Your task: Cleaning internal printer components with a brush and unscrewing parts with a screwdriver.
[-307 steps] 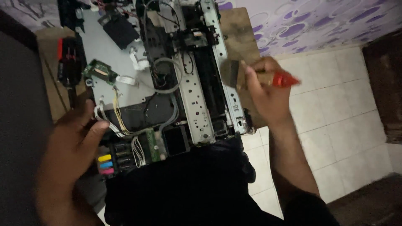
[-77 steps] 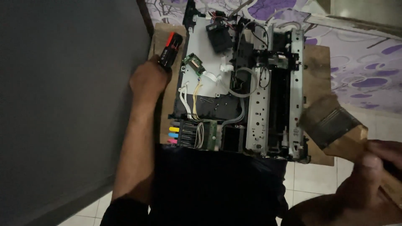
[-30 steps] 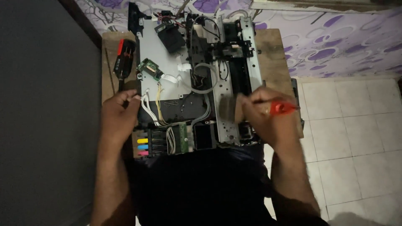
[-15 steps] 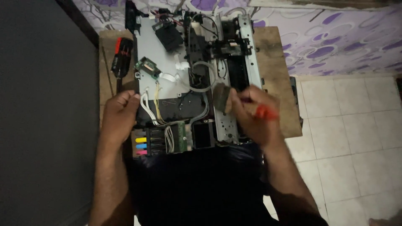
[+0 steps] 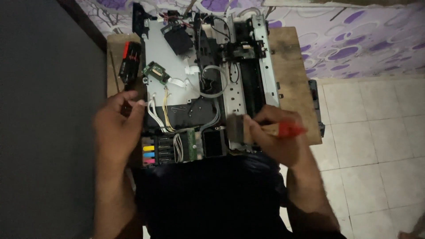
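Observation:
An opened printer [image 5: 186, 88] lies on a small wooden table [image 5: 290, 57], its metal frame, wiring and small green circuit boards exposed. Coloured ink tanks [image 5: 149, 155] sit at its near left corner. My right hand [image 5: 276, 141] grips a paintbrush [image 5: 261, 129] with a red-tipped wooden handle, and the bristles rest on the near end of the metal rail. My left hand [image 5: 118, 128] presses against the printer's left edge, close to the white wire bundle.
A black and red tool [image 5: 131, 62] lies on the table left of the printer. A dark wall stands at the left. Purple patterned wall covering runs behind the table. Pale floor tiles [image 5: 372, 132] spread to the right. My dark clothing fills the bottom middle.
My right hand has shifted the brush slightly along the near end of the rail. The left hand has stayed on the printer's left edge. The view has moved a little.

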